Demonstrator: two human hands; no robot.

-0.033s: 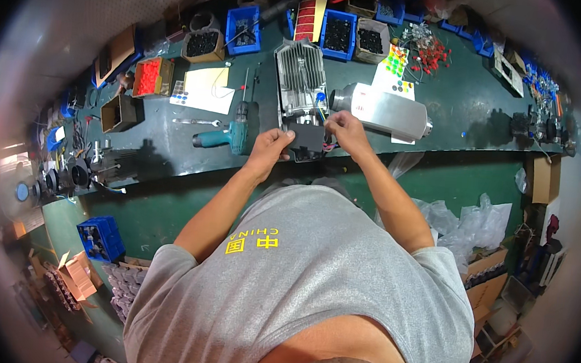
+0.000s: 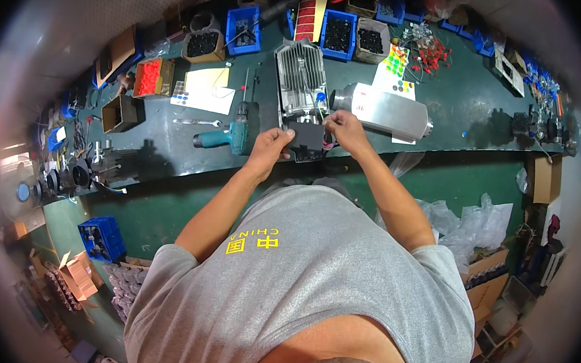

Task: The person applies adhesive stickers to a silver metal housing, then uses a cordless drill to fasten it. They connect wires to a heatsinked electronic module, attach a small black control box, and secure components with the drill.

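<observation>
A silver finned metal housing [image 2: 302, 79] lies lengthwise on the bench in front of me. At its near end sits a flat black box [image 2: 306, 138]. My left hand [image 2: 270, 149] grips the box's left edge, thumb on top and fingers curled beneath. On the other side, my right hand [image 2: 344, 130] pinches at thin coloured wires [image 2: 324, 117] beside the housing; the fingertips partly hide them. More wires show below that hand. A blue round part [image 2: 321, 96] is on the housing's right side. To the right lies a rounded silver unit [image 2: 390, 112] with black ends.
Left of the housing lie a teal power drill [image 2: 229, 137], a wrench [image 2: 197, 122] and a screwdriver [image 2: 245, 84]. Blue bins [image 2: 338, 35] of small black parts line the back, with red-tipped wires [image 2: 434, 58] farther right. The bench's near edge [image 2: 188, 170] runs before my body.
</observation>
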